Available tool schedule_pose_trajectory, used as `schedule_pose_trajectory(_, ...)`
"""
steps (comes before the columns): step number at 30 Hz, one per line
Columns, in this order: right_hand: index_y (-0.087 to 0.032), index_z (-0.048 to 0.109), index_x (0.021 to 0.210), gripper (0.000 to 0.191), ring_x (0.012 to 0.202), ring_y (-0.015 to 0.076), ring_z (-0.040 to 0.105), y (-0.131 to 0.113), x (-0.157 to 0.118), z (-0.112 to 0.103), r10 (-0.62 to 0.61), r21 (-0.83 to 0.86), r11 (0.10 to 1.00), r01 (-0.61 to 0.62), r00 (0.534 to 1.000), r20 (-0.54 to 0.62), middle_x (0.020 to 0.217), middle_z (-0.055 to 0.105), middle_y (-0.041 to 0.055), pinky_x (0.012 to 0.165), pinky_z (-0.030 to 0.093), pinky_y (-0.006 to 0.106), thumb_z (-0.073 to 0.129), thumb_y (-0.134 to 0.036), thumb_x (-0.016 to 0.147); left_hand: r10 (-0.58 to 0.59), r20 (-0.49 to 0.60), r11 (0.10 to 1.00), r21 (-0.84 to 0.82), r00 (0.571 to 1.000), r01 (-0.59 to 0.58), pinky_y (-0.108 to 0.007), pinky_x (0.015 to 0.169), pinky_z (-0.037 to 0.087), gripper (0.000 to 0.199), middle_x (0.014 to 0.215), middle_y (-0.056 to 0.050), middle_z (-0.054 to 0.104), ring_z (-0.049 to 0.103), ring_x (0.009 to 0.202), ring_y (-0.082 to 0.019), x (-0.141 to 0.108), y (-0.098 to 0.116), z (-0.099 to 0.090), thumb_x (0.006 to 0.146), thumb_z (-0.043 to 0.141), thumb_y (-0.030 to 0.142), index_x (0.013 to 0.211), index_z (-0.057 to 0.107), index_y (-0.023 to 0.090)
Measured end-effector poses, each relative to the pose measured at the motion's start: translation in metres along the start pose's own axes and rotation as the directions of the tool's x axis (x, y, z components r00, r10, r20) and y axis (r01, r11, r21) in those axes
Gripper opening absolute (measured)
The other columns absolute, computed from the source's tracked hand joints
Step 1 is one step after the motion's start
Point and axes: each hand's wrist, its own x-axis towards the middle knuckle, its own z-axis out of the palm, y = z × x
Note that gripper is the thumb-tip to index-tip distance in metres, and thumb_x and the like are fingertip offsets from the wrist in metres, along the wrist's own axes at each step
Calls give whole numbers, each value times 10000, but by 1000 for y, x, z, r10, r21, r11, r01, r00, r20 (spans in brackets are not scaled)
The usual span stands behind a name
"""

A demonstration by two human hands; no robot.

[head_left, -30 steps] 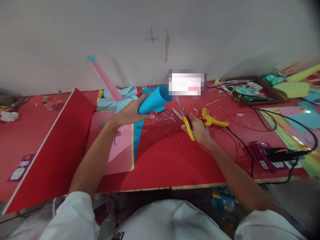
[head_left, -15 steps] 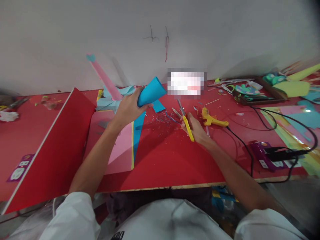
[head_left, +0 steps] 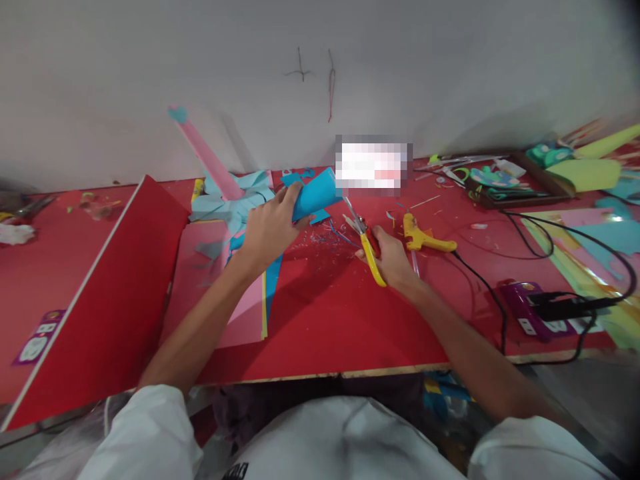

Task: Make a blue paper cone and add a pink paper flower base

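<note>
Clock readings take twelve as toward the wall (head_left: pixel 200 47). The blue paper tube (head_left: pixel 316 195) is held above the counter (head_left: pixel 320 327), tilted, its far end pointing to about two o'clock. The left hand (head_left: pixel 273 227), at eight o'clock of the tube, has its grip closed around the near end. The right hand (head_left: pixel 393 259) has its grip closed on the handles of the scissors (head_left: pixel 371 260), which lie at four o'clock of the tube. The blades are parted and their tips point to eleven; one tip is close to the tube, contact cannot be determined. A yellow glue gun (head_left: pixel 430 243) rests just beside the right hand at two o'clock; a dark tray (head_left: pixel 520 203) is farther along that line. A purple box (head_left: pixel 536 317) with a black cord sits near four. From the left hand, pink sheets (head_left: pixel 245 327) lie at seven, a red board (head_left: pixel 110 300) slants at eight, and a pink tube (head_left: pixel 210 157) leans between ten and eleven.
</note>
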Motion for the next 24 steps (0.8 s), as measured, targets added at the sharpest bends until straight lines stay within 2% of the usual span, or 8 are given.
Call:
schedule_pose_trajectory(8,-276,442,859,574,653,245,627,0,-1,2,27,-50,998,-28,999,-23,729,616,35,636,432,372,624,-820,883,-34,-39,999,19,999,35,-450,979,543,663,1606,-206,615,695,1304,-415,-2,3,-2,1118,514,490,1723,392,249)
schedule_pose_trajectory(12,-277,457,864,563,645,238,616,0,-2,2,20,-60,998,-22,999,-43,731,623,36,630,425,363,608,-818,905,-43,-23,999,17,999,43,-446,973,543,678,1591,-207,622,698,1293,-416,-2,4,-1,1109,535,482,1731,382,260)
schedule_pose_trajectory(19,-276,467,819,591,608,209,563,1,-1,1,18,-84,996,-22,999,-50,665,591,12,611,398,344,631,-840,884,-17,-51,1000,3,999,17,-441,978,551,657,1572,-196,637,707,1290,-394,-3,4,6,1110,547,488,1712,411,262)
schedule_pose_trajectory(22,-277,424,749,602,574,192,519,4,-1,-1,35,-115,992,-45,996,-85,598,524,-11,603,387,339,651,-819,881,3,-70,999,-43,998,-6,-464,987,555,643,1550,-198,654,719,1271,-407,-2,2,8,1096,575,497,1677,454,250)
schedule_pose_trajectory(24,-270,479,779,538,586,202,553,9,-1,-2,27,-90,995,-35,996,-84,609,545,-7,606,411,336,629,-765,924,31,-79,994,-100,996,-38,-478,998,557,651,1512,-202,676,724,1259,-413,2,-5,10,1076,607,513,1650,483,233)
